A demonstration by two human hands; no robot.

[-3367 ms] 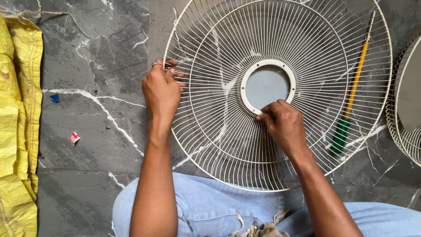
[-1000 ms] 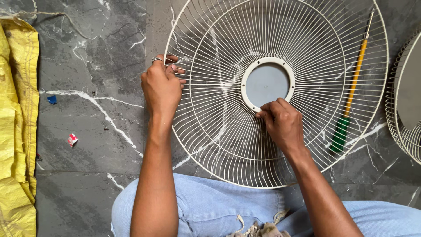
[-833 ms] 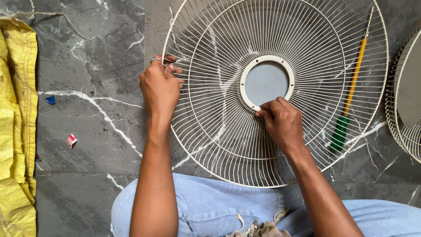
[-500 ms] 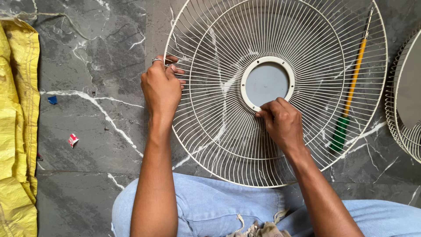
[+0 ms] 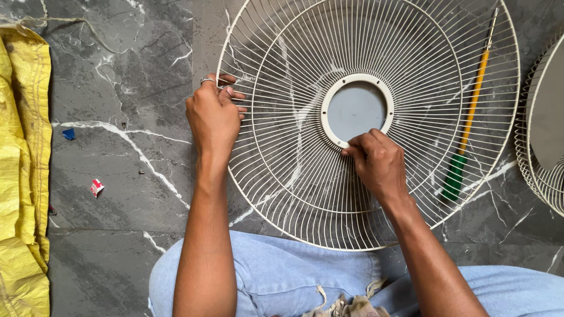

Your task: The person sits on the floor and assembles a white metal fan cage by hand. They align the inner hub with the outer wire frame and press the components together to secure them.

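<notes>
Dark grey marble floor (image 5: 129,176) with white veins lies under everything. On it rests a big round cream wire fan guard (image 5: 282,164), its near edge against the person's blue jeans (image 5: 282,276). The left hand (image 5: 212,117) is closed on the wires at the guard's left rim, holding it steady. The right hand (image 5: 379,164) pinches the lower edge of the cream center ring (image 5: 329,126). It looks like the step is working on that ring, and the next move likely needs small, careful finger work there. A long tool with a yellow shaft and green handle (image 5: 467,132) lies under the guard's right side. Another guard (image 5: 543,117) sits close on the right, so room is tight there. More open floor is on the left, before the yellow sack (image 5: 20,176).
</notes>
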